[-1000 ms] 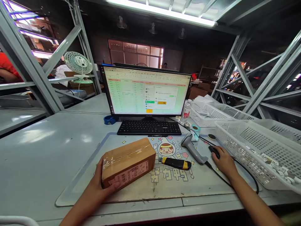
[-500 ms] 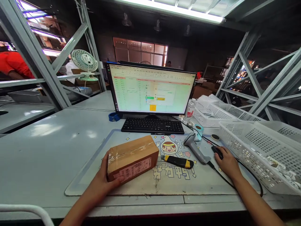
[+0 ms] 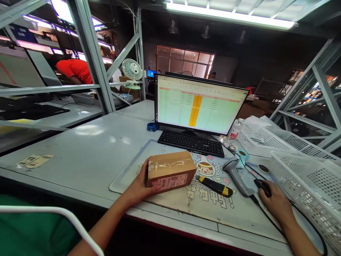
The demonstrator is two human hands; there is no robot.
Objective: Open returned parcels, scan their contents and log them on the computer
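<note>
A taped brown cardboard box (image 3: 172, 167) with a printed label on its near side rests on the cartoon desk mat (image 3: 170, 204). My left hand (image 3: 142, 186) grips its left end, thumb across the label side. On the right of the mat, my right hand (image 3: 277, 199) is wrapped over a black computer mouse (image 3: 263, 187). Between the two lie a black and yellow utility knife (image 3: 214, 185) and a grey barcode scanner (image 3: 237, 176) with its cable. Behind them stand a black keyboard (image 3: 190, 142) and a monitor (image 3: 199, 103) showing a spreadsheet with an orange column.
White perforated baskets (image 3: 298, 177) line the right side. A blue tape roll (image 3: 152, 127) sits left of the keyboard, a bottle (image 3: 234, 131) right of the monitor. Beyond the metal frame (image 3: 89, 53) are a small fan (image 3: 132, 70) and a person in a red shirt (image 3: 76, 69).
The view has swung left, shifting everything rightward in the picture. On the monitor, the pop-up window is gone and a longer orange column shows. Both hands keep their hold.
</note>
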